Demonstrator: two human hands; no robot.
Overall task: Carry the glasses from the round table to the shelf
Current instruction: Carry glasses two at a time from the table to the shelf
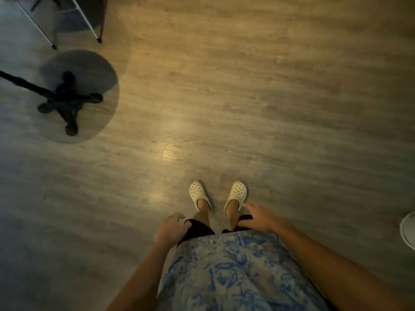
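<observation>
In the head view the camera looks almost straight down at the wooden floor (247, 86); the person stands at about six o'clock in white clogs (199, 194) and a blue patterned shirt (235, 265); the left hand (171, 227) hangs by the thigh with its fingers loosely curled round nothing; the right hand (258, 215) lies against the hem of the shorts with relaxed, slightly spread fingers, and it too carries nothing; the round table (98, 70) sits well apart at ten o'clock, its black base (65, 99) showing through the see-through top; the glasses cannot be made out anywhere in the frame, on that top or in either hand, and the shelf is out of sight; thin chair legs (89, 21) stand at eleven o'clock just beyond the table, and a white object (408, 230), cut by the edge, sits at three o'clock; the step in hand looks like the walk to the table with both hands free; to do it well, turn toward ten o'clock, lift the gaze so the tabletop comes into sight, keep the feet clear of the splayed base and the chair legs, and take each glass by its body, not its rim.
</observation>
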